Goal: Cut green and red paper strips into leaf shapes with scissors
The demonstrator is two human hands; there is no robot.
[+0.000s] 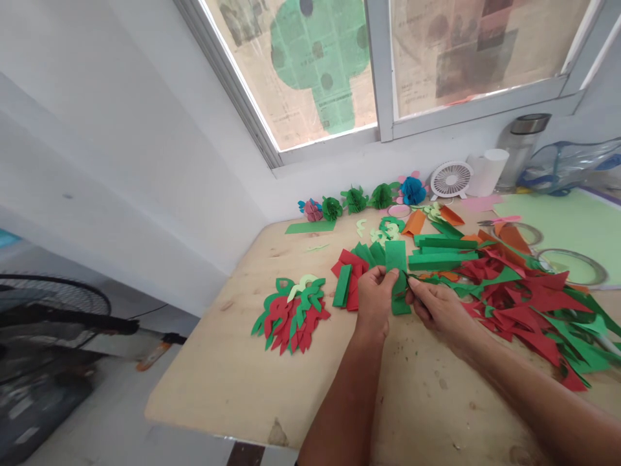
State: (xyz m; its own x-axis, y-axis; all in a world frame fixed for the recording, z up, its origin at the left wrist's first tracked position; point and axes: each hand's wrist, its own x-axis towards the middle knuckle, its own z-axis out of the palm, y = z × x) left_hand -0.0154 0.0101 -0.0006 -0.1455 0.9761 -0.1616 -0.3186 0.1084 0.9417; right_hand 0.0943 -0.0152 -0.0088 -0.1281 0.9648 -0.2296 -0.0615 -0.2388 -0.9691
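Note:
My left hand [374, 299] pinches an upright green paper strip [396, 254] between thumb and fingers, above the wooden table. Close beside it, my right hand [435, 307] is closed, its fingertips near the strip's right edge. Something thin and dark shows at those fingertips, too small to name. Left of my hands lie folded red paper [356, 275] and a small folded green paper piece [342, 285]. Farther left is a pile of red and green leaf-shaped paper cutouts [291, 314].
Red paper scraps [524, 298] and folded green strips [439, 260] spread to the right, with wire coils [575, 266] behind. Paper flowers [356, 199], a small white fan [451, 179] and a bottle [521, 152] line the wall. The wooden table [233, 382] ends at the left.

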